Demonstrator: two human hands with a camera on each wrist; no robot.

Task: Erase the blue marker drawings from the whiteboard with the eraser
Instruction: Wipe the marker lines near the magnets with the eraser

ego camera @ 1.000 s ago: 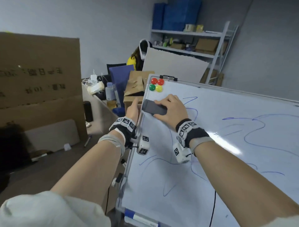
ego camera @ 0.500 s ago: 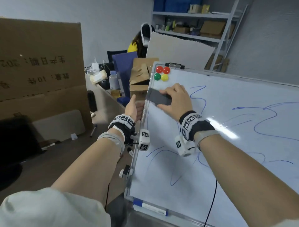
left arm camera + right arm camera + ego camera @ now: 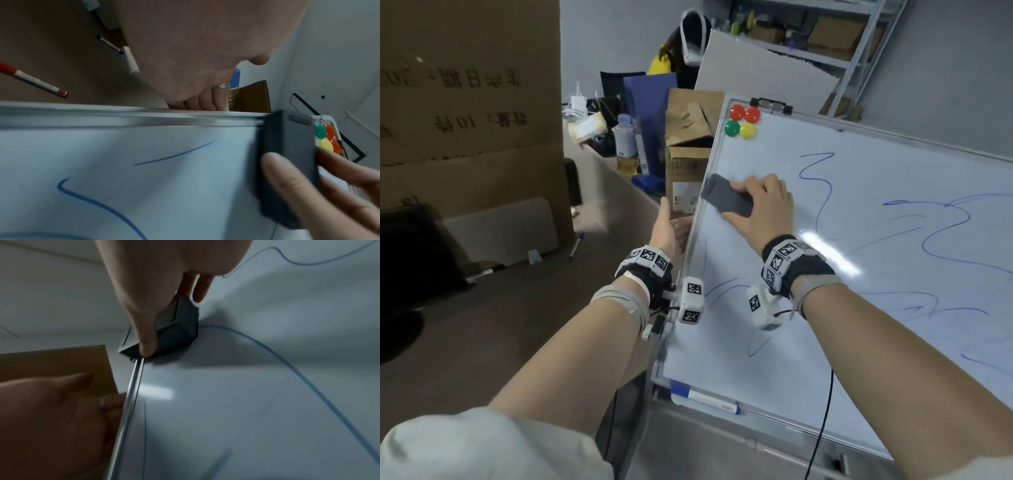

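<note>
The whiteboard (image 3: 859, 342) stands tilted and carries looping blue marker lines (image 3: 822, 185) over most of its face. My right hand (image 3: 763, 205) grips the dark grey eraser (image 3: 727, 198) and holds it flat on the board at its left edge, below the magnets. In the right wrist view the eraser (image 3: 176, 327) is pinched between thumb and fingers beside a blue line. My left hand (image 3: 671, 229) holds the board's left frame (image 3: 123, 115), its fingers curled behind it. The left wrist view shows the eraser (image 3: 287, 154) against the frame.
Several round magnets (image 3: 743, 121) sit at the board's top left corner. A blue-capped marker (image 3: 705, 399) lies in the bottom tray. Cardboard boxes (image 3: 688, 150) and a cluttered desk (image 3: 599, 161) stand left of the board. A red-capped marker (image 3: 34, 80) lies on the floor.
My right hand has slid the eraser down the board's left edge, farther below the magnets. My left hand keeps its hold on the frame. The head view has tilted down.
</note>
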